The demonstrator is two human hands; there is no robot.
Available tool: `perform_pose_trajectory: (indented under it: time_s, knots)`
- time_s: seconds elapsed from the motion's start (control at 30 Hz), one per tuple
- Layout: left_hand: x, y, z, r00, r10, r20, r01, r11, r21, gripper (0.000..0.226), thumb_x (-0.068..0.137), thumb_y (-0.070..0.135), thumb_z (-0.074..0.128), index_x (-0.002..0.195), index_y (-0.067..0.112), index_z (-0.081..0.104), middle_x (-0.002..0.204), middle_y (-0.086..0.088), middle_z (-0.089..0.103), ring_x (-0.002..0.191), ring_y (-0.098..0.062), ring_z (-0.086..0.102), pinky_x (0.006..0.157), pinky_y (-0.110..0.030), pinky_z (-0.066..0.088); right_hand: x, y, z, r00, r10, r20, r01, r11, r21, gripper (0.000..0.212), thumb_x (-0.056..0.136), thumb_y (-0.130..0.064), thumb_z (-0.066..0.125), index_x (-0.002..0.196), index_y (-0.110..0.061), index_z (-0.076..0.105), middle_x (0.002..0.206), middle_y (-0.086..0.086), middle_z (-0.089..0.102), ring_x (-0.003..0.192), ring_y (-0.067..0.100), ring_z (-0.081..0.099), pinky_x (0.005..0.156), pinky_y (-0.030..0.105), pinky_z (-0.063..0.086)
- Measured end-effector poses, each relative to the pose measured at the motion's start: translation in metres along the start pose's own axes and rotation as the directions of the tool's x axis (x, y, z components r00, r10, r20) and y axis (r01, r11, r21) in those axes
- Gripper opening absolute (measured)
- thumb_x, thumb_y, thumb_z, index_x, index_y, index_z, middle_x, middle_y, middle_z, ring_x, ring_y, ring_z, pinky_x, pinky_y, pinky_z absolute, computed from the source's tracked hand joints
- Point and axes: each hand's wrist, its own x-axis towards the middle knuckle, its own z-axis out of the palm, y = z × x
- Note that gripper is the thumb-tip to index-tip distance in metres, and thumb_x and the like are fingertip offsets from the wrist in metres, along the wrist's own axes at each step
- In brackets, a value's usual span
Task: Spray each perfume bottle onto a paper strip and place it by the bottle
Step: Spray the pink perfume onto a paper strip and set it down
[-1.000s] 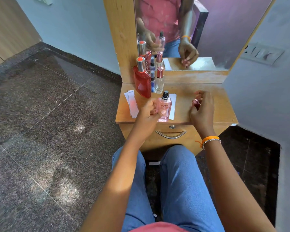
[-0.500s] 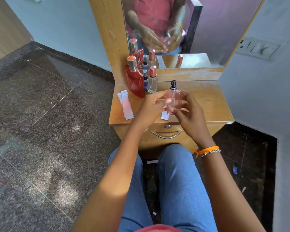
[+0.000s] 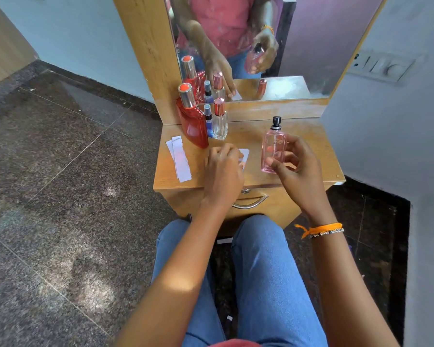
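Observation:
My right hand (image 3: 296, 169) holds a pink perfume bottle (image 3: 272, 149) upright above the right half of the wooden table (image 3: 313, 139). Its black spray nozzle is uncovered. My left hand (image 3: 223, 169) rests on a white paper strip (image 3: 245, 154) in the middle of the table, fingers curled onto it. Most of that strip is hidden under the hand. Three more bottles stand at the back left: a tall red bottle (image 3: 194, 125), a small blue bottle (image 3: 208, 120) and a clear bottle with a pink cap (image 3: 220, 121).
Spare paper strips (image 3: 180, 159) lie near the table's left edge. A mirror (image 3: 273, 46) rises behind the table; it reflects a pink cap standing behind the held bottle. A drawer handle (image 3: 251, 202) is below, and a switch panel (image 3: 383, 67) is on the right wall.
The pink bottle went from both hands to my right hand alone and moved right. My left hand let go of it and dropped onto the paper strip.

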Motion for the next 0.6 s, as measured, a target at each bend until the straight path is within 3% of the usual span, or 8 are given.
perform_pose_trajectory:
  time_s: [0.17, 0.27, 0.37, 0.47, 0.6]
  knots:
    - [0.003, 0.003, -0.004, 0.990, -0.117, 0.075, 0.122, 0.989, -0.077, 0.043, 0.087, 0.011, 0.060, 0.128, 0.015, 0.048, 0.122, -0.007, 0.057, 0.113, -0.031, 0.043, 0.094, -0.036, 0.035, -0.003, -0.003, 0.003, 0.997, 0.059, 0.044, -0.059, 0.998, 0.000, 0.034, 0.083, 0.001, 0.062, 0.111, -0.015, 0.052, 0.094, -0.012, 0.061, 0.074, 0.002, 0.056, 0.068, 0.026, 0.049]
    - [0.006, 0.005, -0.007, 0.978, -0.179, 0.109, 0.194, 0.969, -0.151, 0.048, 0.087, 0.008, 0.059, 0.132, 0.016, 0.044, 0.120, -0.003, 0.059, 0.114, -0.029, 0.042, 0.094, -0.034, 0.033, -0.005, -0.005, 0.005, 0.996, 0.067, 0.053, -0.071, 0.995, 0.072, 0.022, 0.090, -0.009, 0.060, 0.110, -0.015, 0.052, 0.100, 0.004, 0.066, 0.086, 0.018, 0.062, 0.072, 0.031, 0.052]
    - [0.008, 0.006, -0.008, 0.971, -0.193, 0.141, 0.208, 0.973, -0.103, 0.046, 0.089, 0.011, 0.058, 0.133, 0.015, 0.045, 0.127, -0.005, 0.053, 0.117, -0.028, 0.039, 0.098, -0.034, 0.032, -0.005, -0.007, 0.006, 0.995, 0.056, 0.078, -0.063, 0.994, 0.086, 0.019, 0.092, -0.015, 0.059, 0.109, -0.019, 0.052, 0.105, 0.019, 0.063, 0.095, 0.035, 0.059, 0.076, 0.041, 0.053]
    - [0.007, 0.008, -0.009, 0.969, -0.198, 0.151, 0.203, 0.979, -0.019, 0.037, 0.090, 0.014, 0.057, 0.127, 0.013, 0.052, 0.131, -0.007, 0.044, 0.121, -0.028, 0.036, 0.100, -0.034, 0.032, -0.006, -0.008, 0.006, 0.995, 0.060, 0.085, -0.067, 0.994, 0.086, 0.019, 0.092, -0.012, 0.058, 0.108, -0.020, 0.052, 0.105, 0.019, 0.063, 0.096, 0.036, 0.059, 0.077, 0.042, 0.052]
    - [0.012, 0.008, -0.011, 0.952, -0.244, 0.183, 0.261, 0.962, -0.075, 0.028, 0.089, 0.010, 0.058, 0.116, 0.014, 0.056, 0.130, -0.006, 0.045, 0.121, -0.028, 0.035, 0.098, -0.034, 0.034, -0.007, -0.008, 0.007, 0.993, 0.083, 0.087, -0.092, 0.990, 0.105, 0.018, 0.089, -0.017, 0.058, 0.102, -0.028, 0.053, 0.105, 0.017, 0.063, 0.099, 0.037, 0.060, 0.082, 0.051, 0.051]
